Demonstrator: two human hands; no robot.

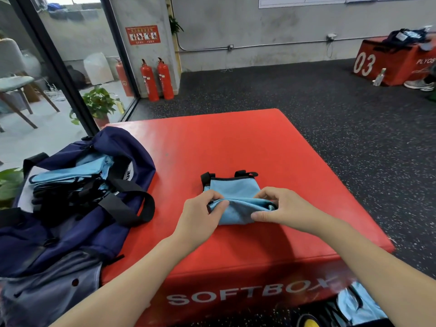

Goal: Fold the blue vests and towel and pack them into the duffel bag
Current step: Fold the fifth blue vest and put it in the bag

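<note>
One blue vest (236, 199) is pinched at its near fold by the left hand (200, 214) and the right hand (280, 208) on the red soft box (295, 161), each grip grasping cloth. The fold could spring open if either pinch is loosened early, since the mesh looks slippery. Several folded vests (70, 172) are seen in the one duffel bag (70, 232) just beside, their number untellable, and more blue cloth (358, 305) below; no towel is identified.

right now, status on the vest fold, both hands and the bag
Left hand and right hand each pinch the blue vest, mid-fold on the red soft box. Duffel bag open at left, folded blue vests on top. Nothing in the way.
</note>
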